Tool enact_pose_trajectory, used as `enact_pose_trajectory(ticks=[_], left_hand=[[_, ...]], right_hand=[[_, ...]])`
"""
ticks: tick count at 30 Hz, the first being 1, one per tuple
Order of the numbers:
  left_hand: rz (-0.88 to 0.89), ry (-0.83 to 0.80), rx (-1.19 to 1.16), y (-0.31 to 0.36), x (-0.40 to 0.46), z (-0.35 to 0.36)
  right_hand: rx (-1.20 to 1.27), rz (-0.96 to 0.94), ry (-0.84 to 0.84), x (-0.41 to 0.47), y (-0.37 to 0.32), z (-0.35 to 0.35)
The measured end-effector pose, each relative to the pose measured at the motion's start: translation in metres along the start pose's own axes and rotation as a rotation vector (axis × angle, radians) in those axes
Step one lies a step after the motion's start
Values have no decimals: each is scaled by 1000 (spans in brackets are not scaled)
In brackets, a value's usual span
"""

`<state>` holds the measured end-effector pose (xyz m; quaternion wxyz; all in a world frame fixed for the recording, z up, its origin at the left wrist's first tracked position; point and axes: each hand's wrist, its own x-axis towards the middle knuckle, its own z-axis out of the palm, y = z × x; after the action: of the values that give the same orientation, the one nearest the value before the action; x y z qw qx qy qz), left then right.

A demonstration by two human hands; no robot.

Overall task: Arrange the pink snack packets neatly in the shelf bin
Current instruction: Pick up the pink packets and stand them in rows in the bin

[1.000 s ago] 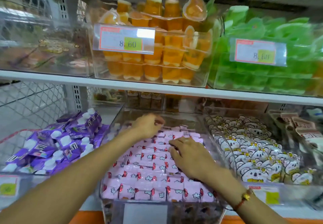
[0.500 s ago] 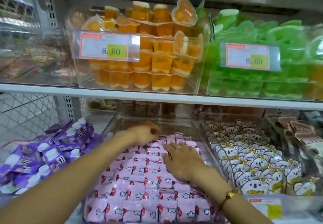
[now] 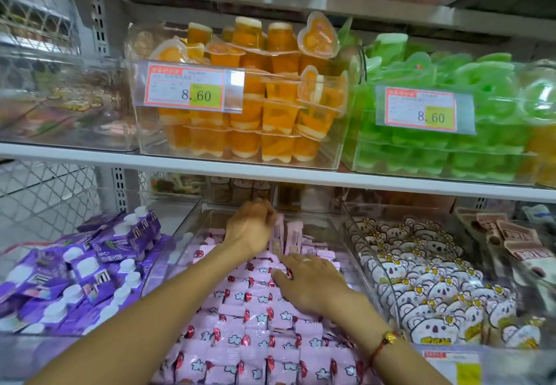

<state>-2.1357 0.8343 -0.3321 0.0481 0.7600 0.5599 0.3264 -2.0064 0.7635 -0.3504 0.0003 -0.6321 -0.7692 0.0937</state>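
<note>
Pink snack packets [image 3: 258,333] with red and white print fill a clear shelf bin [image 3: 340,234] on the lower shelf, lying in overlapping rows. My left hand [image 3: 251,228] reaches to the back of the bin, its fingers curled round a few pink packets [image 3: 284,235] that stand upright there with their backs showing. My right hand [image 3: 310,281] lies flat with straight fingers on the rows in the middle of the bin, a ring on one finger and a red bracelet at the wrist.
Purple spouted pouches [image 3: 78,270] fill the bin to the left; koala-print packets [image 3: 427,279] fill the bin to the right. The upper shelf edge [image 3: 270,171] runs just above my hands, carrying bins of orange jelly cups [image 3: 249,108] and green jelly cups [image 3: 451,108].
My left hand has lifted a few packets upright at the back of the bin. My right hand stays pressed on the rows. The view has moved closer and lower.
</note>
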Motion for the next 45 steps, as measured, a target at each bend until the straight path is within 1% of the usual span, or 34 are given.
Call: enact_pose_trajectory(ticks=[2,3,5,6,7,9,10,11,12,15,16,18,21,23,24,26,29,30,31,33,35,36,38,39,41,42,43,44,45], left_hand=[[4,128,-84,-1,-6,0],[-5,163,-112,-2,-8,-2],[-34,176,-136,-4,-12,-5],[-41,159,-131,-5,-13,-6],[-43,136,-117,-6,-15,-7],[-46,90,-92,-5,-16,-8],[-41,73,-89,-4,-17,-9],[-31,57,-83,-3,-16,-9],[-17,41,-66,-2,-16,-8],[-1,-15,-24,0,-19,-2],[-12,-10,-35,0,-19,-1],[-77,71,-111,1,-18,-3],[-243,257,-285,4,-17,-13],[-369,370,-487,5,-23,-19],[-433,403,-622,4,-27,-21],[-558,409,-857,3,-35,-28],[-617,362,-1137,4,-47,-39],[-621,341,-1185,6,-52,-42],[-618,317,-1219,8,-58,-43],[-602,269,-1246,11,-67,-44],[-567,223,-1187,15,-74,-48],[-510,207,-1063,15,-77,-52],[-280,161,-651,11,-78,-61],[-142,106,-494,8,-78,-65],[105,-42,-311,7,-76,-74],[222,-76,-219,9,-76,-77],[301,-67,-121,9,-76,-79],[334,-36,-75,8,-74,-80],[330,-23,-96,5,-73,-81]], right_hand=[[1,6,-10,0,-1,-1],[7,9,-16,0,-1,-1],[40,14,3,-4,-3,-2],[70,11,69,-6,-4,-3],[101,4,189,-8,-6,-6],[109,-7,481,-11,-10,-13],[86,-6,559,-10,-11,-17],[68,-5,572,-8,-10,-20],[55,-3,520,-4,-9,-22],[10,35,153,8,-1,-22],[5,51,57,12,1,-20],[-30,71,-13,16,2,-16],[-45,88,-32,19,0,-21],[60,66,-8,19,2,-26],[138,47,31,17,4,-28],[295,13,157,9,5,-34],[638,-44,291,-11,4,-43],[727,-63,309,-19,2,-45],[764,-86,330,-25,1,-46],[766,-162,386,-33,0,-44],[817,-207,395,-38,-1,-44],[884,-192,378,-40,-1,-44],[1109,-89,316,-42,2,-46],[1243,-23,277,-43,3,-47],[1458,84,205,-45,3,-49],[1528,117,173,-47,3,-50],[1568,136,143,-48,3,-50],[1588,144,114,-49,3,-50],[1590,142,89,-50,4,-50]])
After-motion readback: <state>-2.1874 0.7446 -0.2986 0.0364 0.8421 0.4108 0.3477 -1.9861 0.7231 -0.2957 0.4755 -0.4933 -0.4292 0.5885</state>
